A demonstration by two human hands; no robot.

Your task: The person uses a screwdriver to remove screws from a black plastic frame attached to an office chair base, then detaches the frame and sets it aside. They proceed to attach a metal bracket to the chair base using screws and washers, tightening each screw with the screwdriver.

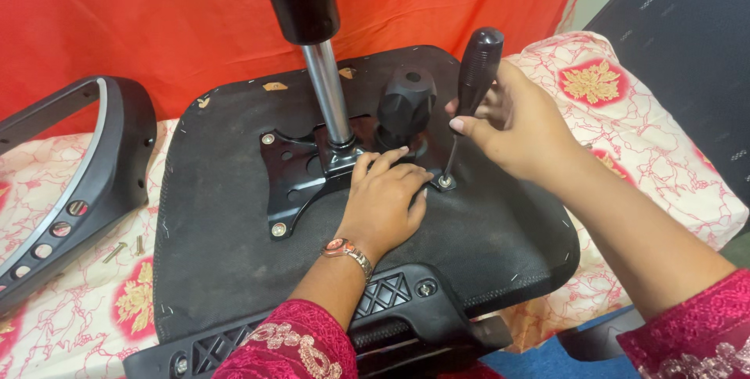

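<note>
An upturned black office-chair seat [234,223] lies on a patterned cloth. A black metal mechanism plate [293,180] is bolted to its underside, with a chrome gas-lift column [328,90] rising from it and a black knob [406,101] beside that. My left hand [384,201] presses flat on the plate's near right part, fingers apart. My right hand [516,125] grips the black handle of a screwdriver [476,66], held nearly upright. Its tip sits in a screw [446,182] at the plate's right corner.
A black and grey chair armrest [74,184] lies at the left, with loose screws [121,250] beside it. A black chair back [687,58] stands at the right. Red cloth hangs behind. A black plastic bracket [391,301] sits on the seat's near edge.
</note>
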